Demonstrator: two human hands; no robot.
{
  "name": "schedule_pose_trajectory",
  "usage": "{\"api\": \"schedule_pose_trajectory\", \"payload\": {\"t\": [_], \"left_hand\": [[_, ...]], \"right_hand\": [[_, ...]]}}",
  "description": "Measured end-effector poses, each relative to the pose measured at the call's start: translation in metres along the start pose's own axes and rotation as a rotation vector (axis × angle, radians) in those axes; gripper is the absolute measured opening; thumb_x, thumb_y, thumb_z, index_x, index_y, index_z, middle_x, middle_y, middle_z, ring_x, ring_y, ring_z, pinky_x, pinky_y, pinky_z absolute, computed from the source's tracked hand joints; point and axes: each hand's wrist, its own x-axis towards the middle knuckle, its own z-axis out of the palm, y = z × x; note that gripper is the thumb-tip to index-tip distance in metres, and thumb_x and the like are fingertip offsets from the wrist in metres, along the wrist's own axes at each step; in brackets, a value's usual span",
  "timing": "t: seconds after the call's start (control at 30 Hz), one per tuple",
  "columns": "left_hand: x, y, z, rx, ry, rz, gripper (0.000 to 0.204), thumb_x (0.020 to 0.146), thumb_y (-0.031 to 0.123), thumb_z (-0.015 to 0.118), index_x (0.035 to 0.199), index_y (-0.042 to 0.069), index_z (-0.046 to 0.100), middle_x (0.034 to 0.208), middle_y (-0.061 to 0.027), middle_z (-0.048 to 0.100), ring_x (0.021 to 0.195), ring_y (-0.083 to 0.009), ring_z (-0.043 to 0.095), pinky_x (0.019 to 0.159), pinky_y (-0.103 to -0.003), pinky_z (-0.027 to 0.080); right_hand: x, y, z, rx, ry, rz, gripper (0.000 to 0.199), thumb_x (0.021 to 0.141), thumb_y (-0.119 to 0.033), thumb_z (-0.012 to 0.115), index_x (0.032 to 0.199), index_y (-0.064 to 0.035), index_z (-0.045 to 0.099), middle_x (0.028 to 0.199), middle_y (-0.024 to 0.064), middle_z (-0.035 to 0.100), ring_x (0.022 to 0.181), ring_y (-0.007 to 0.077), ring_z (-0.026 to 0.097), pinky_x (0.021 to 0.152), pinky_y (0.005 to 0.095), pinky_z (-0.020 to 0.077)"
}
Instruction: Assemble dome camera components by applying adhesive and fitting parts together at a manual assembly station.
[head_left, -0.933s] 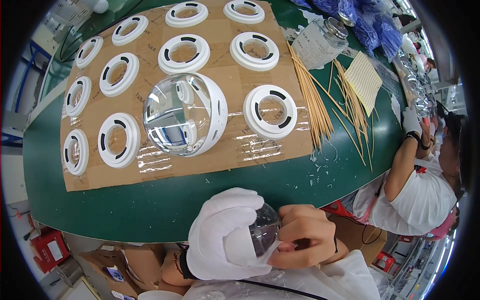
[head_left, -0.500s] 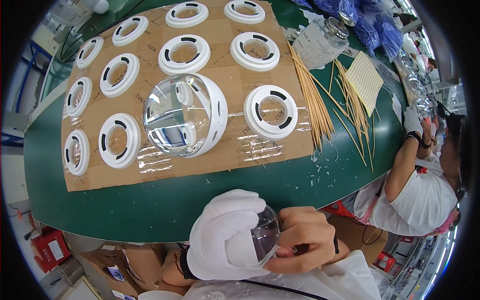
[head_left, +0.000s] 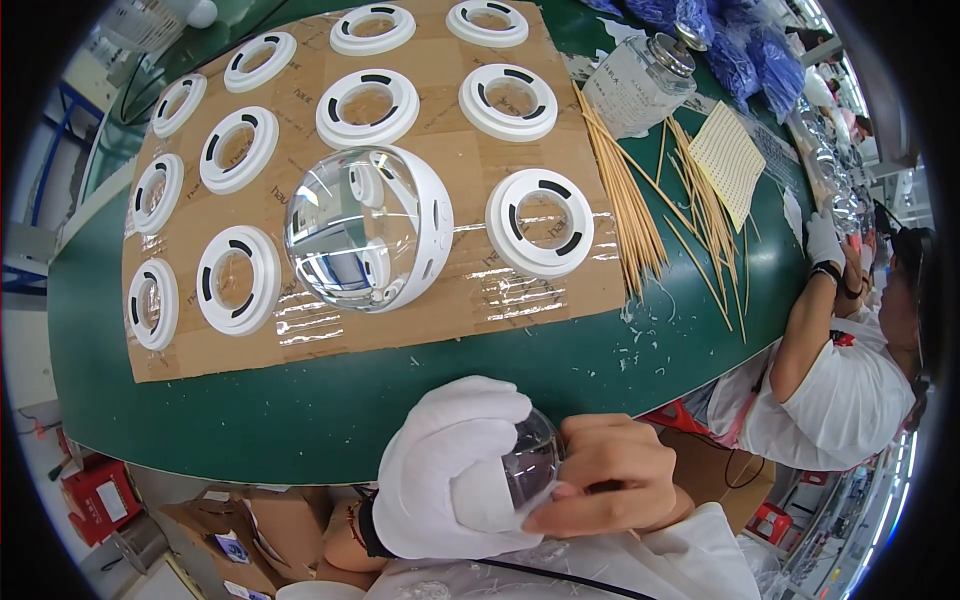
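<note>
One gloved L hand [head_left: 445,465] is cupping + gripping a small clear dome [head_left: 533,460] at the near edge of the green table [head_left: 290,420]; R hand [head_left: 615,475], bare w/ fingers curled, is pinching the dome's lower R side. Beyond, a cardboard sheet [head_left: 440,130] is holding rows of white rings [head_left: 582,215] + a lg domed unit [head_left: 365,230]; thin wood sticks [head_left: 625,210] are lying by the sheet's R edge, w/ a glass jar [head_left: 640,90] standing nearby.
</note>
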Motion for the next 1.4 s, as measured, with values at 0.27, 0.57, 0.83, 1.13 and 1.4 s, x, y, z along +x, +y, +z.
{"api": "schedule_pose_trajectory", "payload": {"t": [0.27, 0.57, 0.83, 1.13, 1.4], "left_hand": [[-0.001, -0.001, -0.003, 0.005, -0.019, 0.023, 0.071, 0.057, 0.018, 0.087, 0.114, 0.004, 0.048, 0.114, -0.0194, 0.056, 0.100, -0.0377, 0.057, 0.085, -0.046, 0.049], [-0.002, -0.001, -0.006, -0.005, -0.046, 0.008, 0.073, 0.055, 0.019, 0.088, 0.114, 0.004, 0.047, 0.115, -0.0192, 0.055, 0.101, -0.0377, 0.057, 0.085, -0.046, 0.048], [-0.004, -0.003, -0.001, 0.029, -0.016, 0.054, 0.072, 0.055, 0.019, 0.088, 0.113, 0.004, 0.048, 0.114, -0.0196, 0.056, 0.100, -0.0376, 0.057, 0.085, -0.046, 0.048], [-0.002, -0.002, -0.002, 0.029, -0.025, 0.028, 0.066, 0.059, 0.018, 0.086, 0.111, 0.003, 0.048, 0.112, -0.0197, 0.057, 0.098, -0.0376, 0.058, 0.084, -0.046, 0.049], [-0.001, -0.001, -0.001, 0.047, 0.003, 0.016, 0.066, 0.059, 0.019, 0.086, 0.110, 0.003, 0.047, 0.111, -0.0195, 0.057, 0.098, -0.0367, 0.059, 0.082, -0.045, 0.050]], "right_hand": [[0.002, 0.004, -0.003, -0.024, -0.024, -0.035, 0.029, 0.061, 0.003, 0.072, 0.089, -0.0034, 0.070, 0.063, 0.0018, 0.045, 0.048, 0.0123, 0.044, 0.042, 0.0232, 0.0355], [0.004, 0.004, 0.006, -0.033, 0.096, -0.008, 0.026, 0.063, 0.006, 0.071, 0.086, -0.0044, 0.069, 0.061, 0.0009, 0.041, 0.044, 0.0124, 0.038, 0.039, 0.0243, 0.0292], [0.009, -0.001, 0.006, -0.147, 0.111, 0.080, 0.021, 0.065, 0.007, 0.068, 0.084, -0.0031, 0.068, 0.059, 0.0006, 0.036, 0.043, 0.0134, 0.037, 0.039, 0.0246, 0.0280], [0.008, -0.001, 0.007, -0.130, 0.079, 0.071, 0.020, 0.070, 0.011, 0.061, 0.082, -0.0032, 0.069, 0.056, 0.0013, 0.041, 0.041, 0.0121, 0.034, 0.038, 0.0261, 0.0286], [0.005, 0.010, 0.000, -0.044, 0.000, -0.125, 0.016, 0.074, 0.008, 0.061, 0.082, -0.0023, 0.069, 0.054, 0.0005, 0.040, 0.040, 0.0124, 0.036, 0.038, 0.0261, 0.0285]]}}
